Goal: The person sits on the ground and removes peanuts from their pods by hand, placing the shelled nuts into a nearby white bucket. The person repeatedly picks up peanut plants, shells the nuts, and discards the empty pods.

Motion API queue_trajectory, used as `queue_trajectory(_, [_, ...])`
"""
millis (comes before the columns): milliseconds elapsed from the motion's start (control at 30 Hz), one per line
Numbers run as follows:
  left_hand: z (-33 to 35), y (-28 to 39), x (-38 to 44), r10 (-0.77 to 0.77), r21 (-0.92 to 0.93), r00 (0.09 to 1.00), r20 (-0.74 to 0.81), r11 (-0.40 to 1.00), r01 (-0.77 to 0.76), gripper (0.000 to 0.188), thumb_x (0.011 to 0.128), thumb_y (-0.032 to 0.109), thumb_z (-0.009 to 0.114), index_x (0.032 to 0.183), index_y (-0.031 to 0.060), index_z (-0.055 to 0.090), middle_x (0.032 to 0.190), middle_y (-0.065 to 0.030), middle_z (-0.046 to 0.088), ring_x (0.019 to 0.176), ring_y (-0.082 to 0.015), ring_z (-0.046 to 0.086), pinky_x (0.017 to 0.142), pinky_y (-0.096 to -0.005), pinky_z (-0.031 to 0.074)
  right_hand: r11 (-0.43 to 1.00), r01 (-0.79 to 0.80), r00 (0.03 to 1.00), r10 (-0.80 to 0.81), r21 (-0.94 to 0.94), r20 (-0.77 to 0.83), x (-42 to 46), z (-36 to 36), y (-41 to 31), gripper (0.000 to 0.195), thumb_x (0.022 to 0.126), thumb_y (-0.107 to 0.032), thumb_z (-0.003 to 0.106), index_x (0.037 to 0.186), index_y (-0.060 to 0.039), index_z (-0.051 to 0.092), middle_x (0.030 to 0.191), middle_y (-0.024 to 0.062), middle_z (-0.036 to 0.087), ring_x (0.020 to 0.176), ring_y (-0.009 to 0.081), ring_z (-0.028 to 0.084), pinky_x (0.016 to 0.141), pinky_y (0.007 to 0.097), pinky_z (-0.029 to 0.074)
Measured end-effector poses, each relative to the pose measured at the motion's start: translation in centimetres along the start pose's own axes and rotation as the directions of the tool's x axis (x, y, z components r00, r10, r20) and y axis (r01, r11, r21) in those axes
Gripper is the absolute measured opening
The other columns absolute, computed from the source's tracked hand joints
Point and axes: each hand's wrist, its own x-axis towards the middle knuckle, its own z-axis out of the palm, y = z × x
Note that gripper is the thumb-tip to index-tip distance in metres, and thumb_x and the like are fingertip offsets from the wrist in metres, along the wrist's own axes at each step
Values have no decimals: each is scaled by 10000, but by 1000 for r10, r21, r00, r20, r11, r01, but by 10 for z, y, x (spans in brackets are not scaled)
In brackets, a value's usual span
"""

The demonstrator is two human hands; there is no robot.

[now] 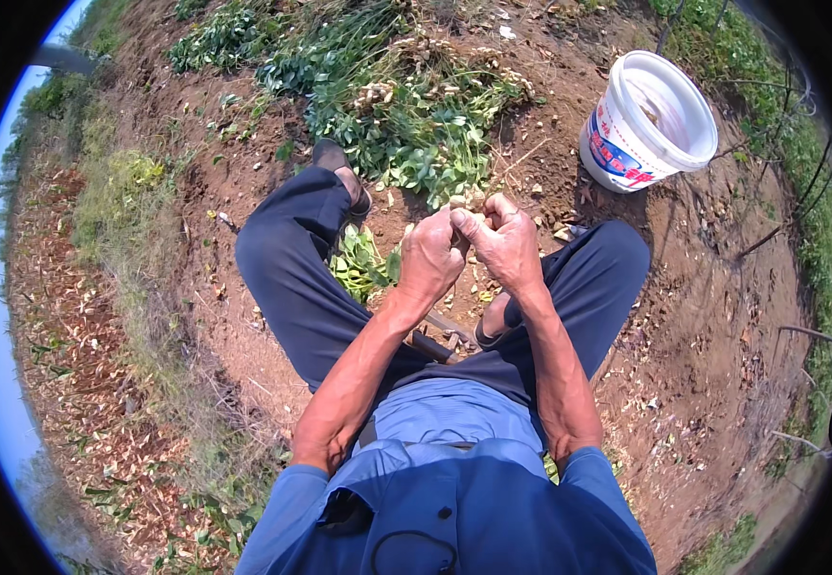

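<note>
My left hand and my right hand meet in front of me between my bent knees. Pale peanut pods show just past the fingertips, and both hands are closed around them. My left fist appears to hold the stem end of the plant, though the fingers hide it. Leafy green stems lie beside my left wrist; whether they join the held part cannot be seen. Beyond the hands spreads a heap of pulled peanut plants, with clusters of pods among the roots.
A white plastic bucket bearing printed writing stands beyond my right knee, with a little something inside. Below my hands lies a tool with a dark handle. Bare twigs stick out on the right. Dry brush borders the soil on the left.
</note>
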Motion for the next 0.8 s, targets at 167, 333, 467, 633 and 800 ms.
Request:
queue_trajectory(167, [-7,1,0,-35,-142,998,59,989,43,306,884,44,625,1185,39,676,951,-199,742,878,-324,757,731,-424,574,922,-51,985,-16,384,171,-2,0,8,216,950,-204,732,926,-26,611,749,-3,647,594,46,563,523,233,463])
queue_trajectory(333, [-8,2,0,-108,-272,981,161,951,149,296,921,65,652,1213,43,685,890,-76,735,774,-121,655,706,-309,554,845,-121,952,-50,521,301,-2,-17,25,184,996,-142,625,1075,22,651,835,40,696,573,70,592,521,233,492])
queue_trajectory(467, [-10,-2,-1,-159,-440,935,316,849,293,257,925,122,737,1164,34,712,881,-32,728,811,-80,629,724,-297,533,693,-265,901,-70,670,429,-4,-33,46,282,1000,-137,643,1225,31,625,923,122,733,549,102,608,519,252,531])
queue_trajectory(633, [-25,-6,2,-212,-597,859,467,641,483,240,941,79,721,1175,29,724,946,24,712,808,-49,626,722,-232,525,510,-407,860,-67,758,506,-12,-36,35,285,999,-143,642,1223,31,623,910,133,710,509,115,580,516,279,552])
queue_trajectory(800, [-15,3,1,-230,-486,939,255,809,330,281,883,15,686,1162,5,714,957,-54,746,821,-76,634,743,-273,527,524,-307,939,28,794,344,-13,-41,33,288,979,-243,674,1112,7,622,909,118,680,481,112,562,500,284,549])
